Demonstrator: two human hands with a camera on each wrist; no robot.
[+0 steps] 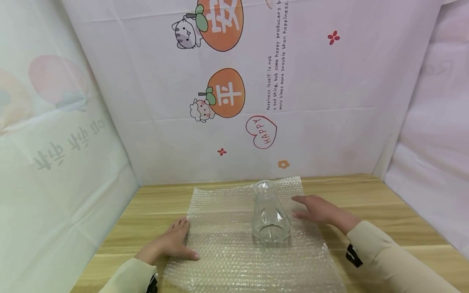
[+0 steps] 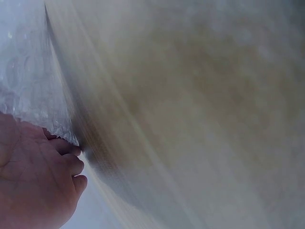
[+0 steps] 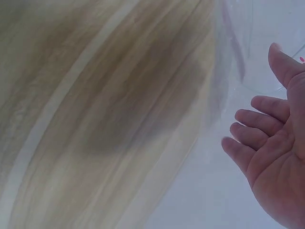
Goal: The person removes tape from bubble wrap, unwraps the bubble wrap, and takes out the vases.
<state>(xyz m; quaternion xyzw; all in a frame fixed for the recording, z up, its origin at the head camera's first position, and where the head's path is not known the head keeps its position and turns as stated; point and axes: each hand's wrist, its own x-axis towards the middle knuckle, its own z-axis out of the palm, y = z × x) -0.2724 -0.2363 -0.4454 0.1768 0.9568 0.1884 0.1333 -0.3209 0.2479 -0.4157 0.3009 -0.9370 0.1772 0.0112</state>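
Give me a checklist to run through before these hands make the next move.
1. Glass flask resting on the bubble wrap: ok, on its right half.
2. Bubble wrap spread out on the wooden table: ok.
3. Left hand at the wrap's left edge: ok, thumb on the wrap.
4. Right hand holding the wrap: not ok, its fingers hold nothing.
5. Wrap's near edge fully in view: not ok, the head picture cuts it off.
6. Flask free of fine cracks: cannot tell.
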